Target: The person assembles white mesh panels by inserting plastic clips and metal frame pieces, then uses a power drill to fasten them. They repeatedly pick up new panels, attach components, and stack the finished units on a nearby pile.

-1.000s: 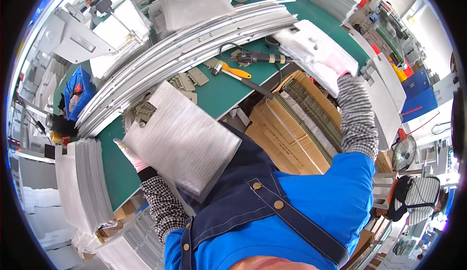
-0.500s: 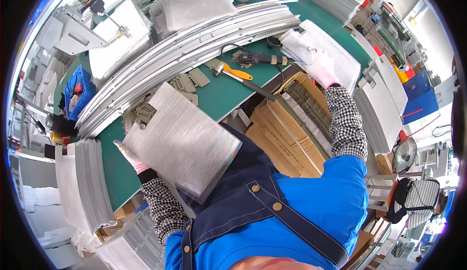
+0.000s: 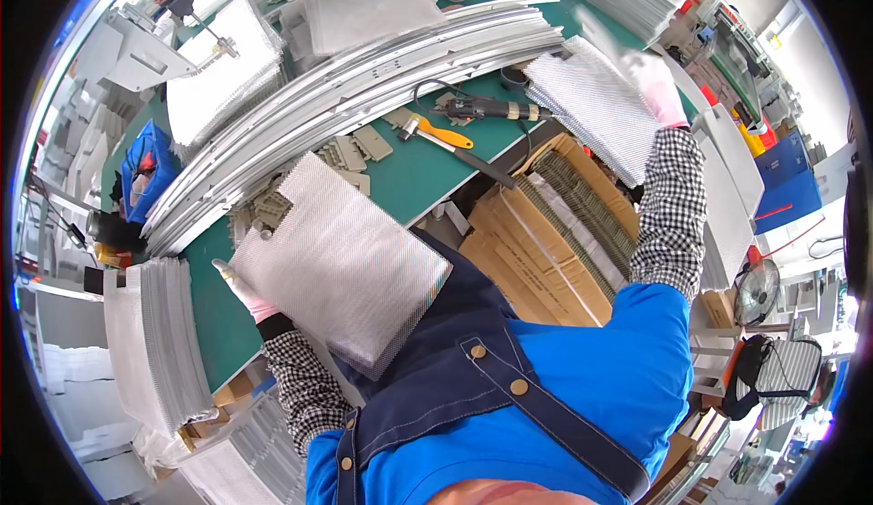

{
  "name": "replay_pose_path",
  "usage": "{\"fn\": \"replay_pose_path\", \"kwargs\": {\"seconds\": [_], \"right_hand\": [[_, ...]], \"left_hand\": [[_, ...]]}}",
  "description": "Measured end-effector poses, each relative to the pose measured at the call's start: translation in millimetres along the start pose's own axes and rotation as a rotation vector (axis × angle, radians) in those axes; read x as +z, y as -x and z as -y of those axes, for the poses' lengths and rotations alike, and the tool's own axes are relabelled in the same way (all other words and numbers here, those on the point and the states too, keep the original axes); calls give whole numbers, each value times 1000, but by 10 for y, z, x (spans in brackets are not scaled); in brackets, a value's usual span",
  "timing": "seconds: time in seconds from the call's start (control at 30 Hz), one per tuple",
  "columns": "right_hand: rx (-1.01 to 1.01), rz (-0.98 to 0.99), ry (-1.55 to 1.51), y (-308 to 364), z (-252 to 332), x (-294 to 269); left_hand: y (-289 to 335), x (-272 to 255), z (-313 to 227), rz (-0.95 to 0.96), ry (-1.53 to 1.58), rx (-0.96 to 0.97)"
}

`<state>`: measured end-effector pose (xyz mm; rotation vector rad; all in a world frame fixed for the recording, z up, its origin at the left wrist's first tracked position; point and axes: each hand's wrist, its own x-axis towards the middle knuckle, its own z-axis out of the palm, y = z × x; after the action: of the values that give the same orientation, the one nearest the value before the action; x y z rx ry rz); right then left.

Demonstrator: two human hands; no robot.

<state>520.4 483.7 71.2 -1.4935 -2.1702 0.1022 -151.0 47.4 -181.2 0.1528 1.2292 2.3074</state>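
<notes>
My left hand (image 3: pixel 244 294), in a pale glove, grips the left edge of a silvery mesh panel (image 3: pixel 341 255) with a notched corner. Its thumb shows; the other fingers are hidden beneath. The panel lies tilted over the bench edge and my lap. At the right, my gloved right hand (image 3: pixel 657 90) is smeared by motion above the outer edge of a second mesh panel (image 3: pixel 596 105). A pale blurred shape (image 3: pixel 597 34) shows beside this hand; I cannot make out whether the hand holds it.
Long metal strips (image 3: pixel 382 64) cross the green bench (image 3: pixel 400 173). Near me lie an orange-handled hammer (image 3: pixel 441 134), a corded power tool (image 3: pixel 496 110) and grey-green plastic pieces (image 3: pixel 350 155). An open cardboard box (image 3: pixel 536 264) stands below the bench edge. Panel stacks (image 3: pixel 159 350) flank me.
My right hand has moved right and slightly up, from the middle of the second mesh panel to its outer edge. The left hand and its panel have hardly moved.
</notes>
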Motion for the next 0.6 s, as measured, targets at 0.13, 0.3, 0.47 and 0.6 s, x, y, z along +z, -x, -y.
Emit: {"fn": "replay_pose_path", "kwargs": {"seconds": [0.13, 0.3, 0.47, 0.6], "right_hand": [[33, -50, 222, 127, 524, -45], [-72, 17, 369, 450, 350, 652], [-29, -197, 483, 104, 525, -32], [-114, -699, 448, 273, 947, -565]], "left_hand": [[114, 39, -69, -1, -31, 38], [-19, 65, 42, 45, -97, -7], [86, 30, -60, 101, 38, -91], [578, 709, -279, 91, 94, -187]]}}
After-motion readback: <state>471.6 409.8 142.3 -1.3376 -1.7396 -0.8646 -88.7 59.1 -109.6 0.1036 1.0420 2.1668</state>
